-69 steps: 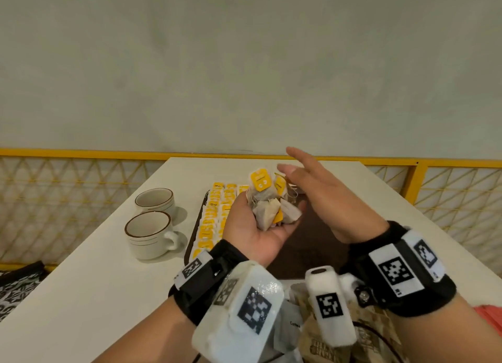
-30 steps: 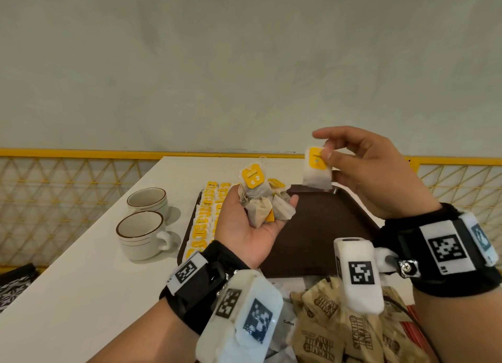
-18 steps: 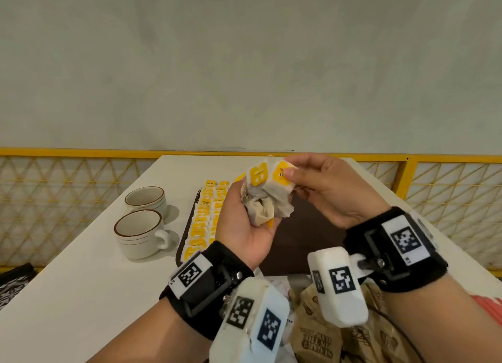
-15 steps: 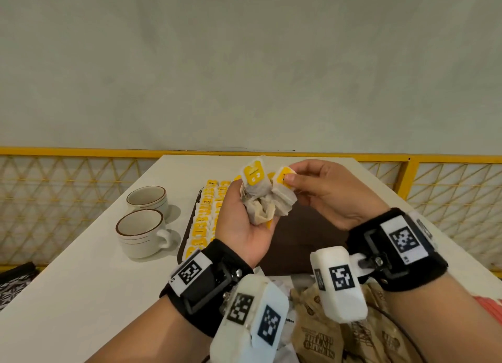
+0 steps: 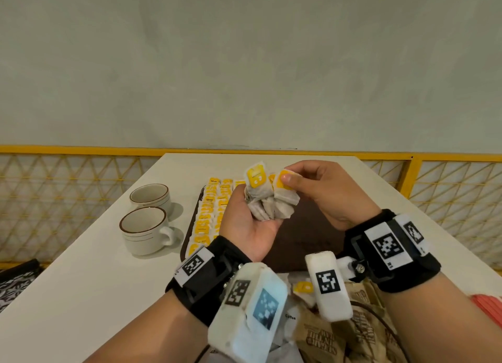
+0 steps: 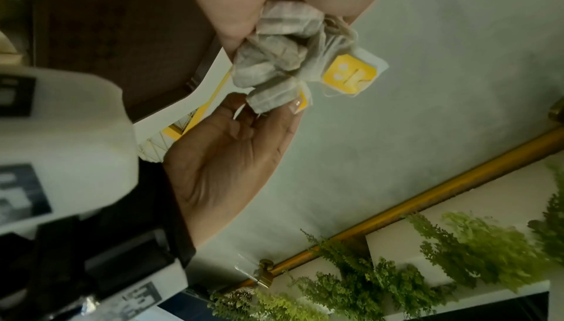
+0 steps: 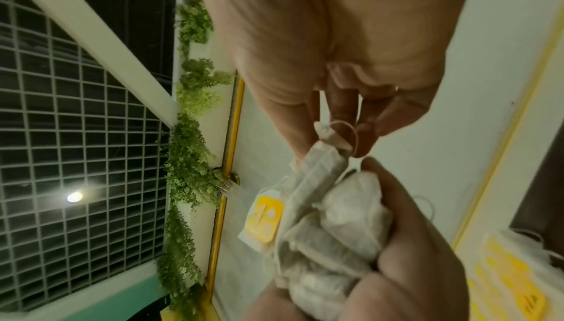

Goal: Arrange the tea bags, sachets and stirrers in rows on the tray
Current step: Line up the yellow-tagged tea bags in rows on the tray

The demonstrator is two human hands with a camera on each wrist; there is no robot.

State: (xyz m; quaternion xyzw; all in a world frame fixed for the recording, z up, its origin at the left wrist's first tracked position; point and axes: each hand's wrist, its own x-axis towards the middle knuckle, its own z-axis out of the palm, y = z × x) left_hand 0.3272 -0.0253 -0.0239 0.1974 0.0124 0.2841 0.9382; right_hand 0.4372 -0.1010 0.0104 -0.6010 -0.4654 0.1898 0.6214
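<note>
The white tabletop (image 5: pixel 81 281) carries the brown tray (image 5: pixel 307 235), the landmark here. Along the tray's left edge lie rows of yellow-tagged tea bags (image 5: pixel 209 213); left of the tray stand two cups (image 5: pixel 146 229). Above the tray, the left hand (image 5: pixel 250 226) cups a bunch of tea bags (image 5: pixel 269 205), and the right hand (image 5: pixel 326 197) pinches one tea bag (image 5: pixel 285 197) at the bunch's right side. The step looks like singling out a bag; next it likely needs freeing from tangled strings, then laying beside the rows.

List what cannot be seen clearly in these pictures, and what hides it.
- Tea bags: count in the left hand unclear; bunched, part covered by the right hand.
- Tray, head view: near edge hidden by both wrists.
- Brown sachets: cut off by the bottom edge.
- Stirrers: not identifiable.
</note>
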